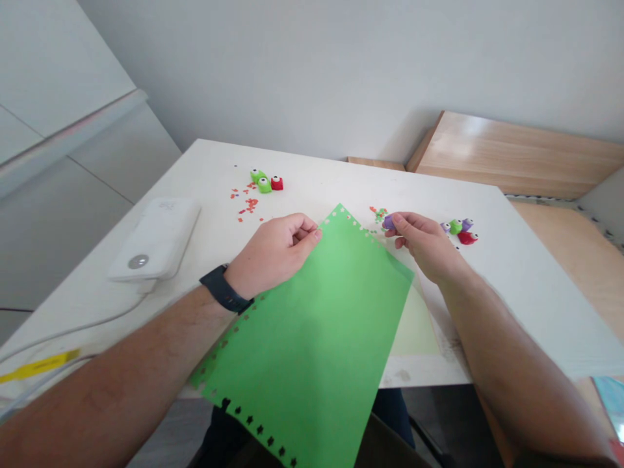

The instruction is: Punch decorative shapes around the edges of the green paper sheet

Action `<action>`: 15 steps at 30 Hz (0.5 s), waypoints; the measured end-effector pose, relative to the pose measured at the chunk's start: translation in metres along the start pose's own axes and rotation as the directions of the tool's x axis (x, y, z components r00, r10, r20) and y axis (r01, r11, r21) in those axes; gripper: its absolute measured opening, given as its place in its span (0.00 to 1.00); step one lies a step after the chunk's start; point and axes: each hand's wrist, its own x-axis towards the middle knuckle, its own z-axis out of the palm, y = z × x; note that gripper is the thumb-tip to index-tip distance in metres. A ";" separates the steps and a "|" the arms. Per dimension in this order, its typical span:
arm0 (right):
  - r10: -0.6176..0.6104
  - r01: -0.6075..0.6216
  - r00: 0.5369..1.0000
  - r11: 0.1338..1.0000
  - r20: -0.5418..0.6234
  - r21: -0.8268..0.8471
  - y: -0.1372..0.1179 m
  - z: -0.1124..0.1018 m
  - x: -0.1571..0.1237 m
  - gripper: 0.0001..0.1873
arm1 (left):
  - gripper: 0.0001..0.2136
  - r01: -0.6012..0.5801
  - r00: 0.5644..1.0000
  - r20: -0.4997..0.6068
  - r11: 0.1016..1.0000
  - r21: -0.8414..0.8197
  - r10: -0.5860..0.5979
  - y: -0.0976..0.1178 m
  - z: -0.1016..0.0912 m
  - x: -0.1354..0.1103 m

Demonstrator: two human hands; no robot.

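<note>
My left hand [273, 255] pinches the top edge of a green paper sheet [307, 351], whose edges show rows of small punched shapes. My right hand [422, 244] holds a small purple craft punch [389, 222] between thumb and fingers, close to the sheet's upper right edge. Beyond that hand stand a purple punch [467, 224], a green punch [455, 226] and a red punch [467, 238]. Another green punch [264, 185] and a red punch [277, 183] sit further back on the left, above scattered orange paper bits [248, 203].
The white table [351, 185] holds a white power bank [153, 239] with a cable on the left. A pale green sheet [414, 325] lies partly under the green paper. Wooden boards [511, 153] stand behind the table's right side.
</note>
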 end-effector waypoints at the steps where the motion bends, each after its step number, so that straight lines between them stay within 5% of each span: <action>1: 0.000 0.000 1.000 1.000 -0.006 0.011 0.000 0.000 0.000 0.22 | 0.14 0.000 1.000 0.001 1.000 0.000 0.000 0.000 0.000 0.000; 15: 0.001 -0.001 1.000 0.999 -0.001 -0.051 -0.003 0.000 -0.001 0.21 | 0.13 -0.001 1.000 -0.001 1.000 -0.002 0.001 0.001 0.000 0.000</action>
